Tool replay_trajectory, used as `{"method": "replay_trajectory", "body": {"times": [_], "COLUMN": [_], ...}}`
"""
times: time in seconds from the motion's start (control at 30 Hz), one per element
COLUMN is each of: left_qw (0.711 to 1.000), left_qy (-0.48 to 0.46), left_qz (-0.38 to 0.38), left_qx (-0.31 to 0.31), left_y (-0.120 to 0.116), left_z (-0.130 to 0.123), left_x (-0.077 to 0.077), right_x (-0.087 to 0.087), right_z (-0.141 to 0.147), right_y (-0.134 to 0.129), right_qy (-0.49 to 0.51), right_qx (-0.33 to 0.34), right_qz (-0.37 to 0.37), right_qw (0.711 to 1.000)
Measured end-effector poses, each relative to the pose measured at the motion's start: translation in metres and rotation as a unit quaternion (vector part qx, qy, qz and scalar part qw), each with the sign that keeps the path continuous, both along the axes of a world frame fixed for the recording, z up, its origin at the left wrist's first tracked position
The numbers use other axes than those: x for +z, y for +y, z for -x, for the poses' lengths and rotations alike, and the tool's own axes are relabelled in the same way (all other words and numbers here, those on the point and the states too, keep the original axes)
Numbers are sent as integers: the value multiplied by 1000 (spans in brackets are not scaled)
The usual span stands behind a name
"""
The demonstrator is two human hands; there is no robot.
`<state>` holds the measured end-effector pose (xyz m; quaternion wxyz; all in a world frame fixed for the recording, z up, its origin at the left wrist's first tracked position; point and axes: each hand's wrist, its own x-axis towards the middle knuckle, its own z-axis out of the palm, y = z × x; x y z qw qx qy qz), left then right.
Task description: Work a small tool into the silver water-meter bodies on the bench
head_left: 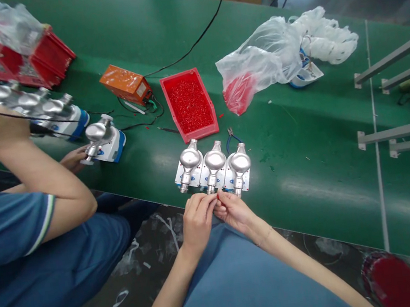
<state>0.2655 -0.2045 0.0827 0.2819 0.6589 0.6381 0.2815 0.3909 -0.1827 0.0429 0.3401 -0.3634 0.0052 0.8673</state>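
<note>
**Both hands pinched at a small red piece, just on the near side of three metal units**

I have my left hand (198,222) and right hand (235,211) closed in, fingertips meeting around a small red piece (217,198). I cannot tell which hand bears more of it, nor whether it touches the metal end just beyond it.

Directly beyond my fingers, three silver units stand side by side on white-and-blue bases: the left unit (189,159), the middle unit (214,160) and the right unit (240,162). The middle one's lower end is nearest my fingertips.

Past the row I have a red tray (200,135) full of small red pieces, with blue-handled pliers (231,135) lying to its right, just behind the right unit. Farther out, up and left of my hands, sits an orange box (124,83) with cables; up and right lies a clear plastic bag (270,46) with something red inside.

Well to my left, a co-worker's hand (74,159) touches a similar unit (101,137). More such units and red bins (49,58) are beyond that arm, all on the green table (307,130).
</note>
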Motion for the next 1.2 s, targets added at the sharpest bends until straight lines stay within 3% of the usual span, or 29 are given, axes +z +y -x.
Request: {"method": "replay_trajectory", "body": {"times": [0.27,0.47,0.6,0.93,1.2], "left_qw": [1000,989,989,997,998], "left_qy": [15,97,95,-55,-53], "left_qz": [13,87,100,52,21], "left_qx": [0,-65,-44,9,21], "left_y": [-3,-7,-5,4,1], "left_z": [2,40,59,22,12], "left_x": [-8,-23,-22,13,9], "right_x": [-2,0,-1,2,4], "right_z": [8,6,4,4,13], "right_y": [-1,-2,1,3,1], "right_qy": [-76,-98,-87,-11,-22], "right_qx": [25,73,68,37,28], "right_qz": [-24,-52,-55,-28,-21], "right_qw": [996,991,992,999,999]}}
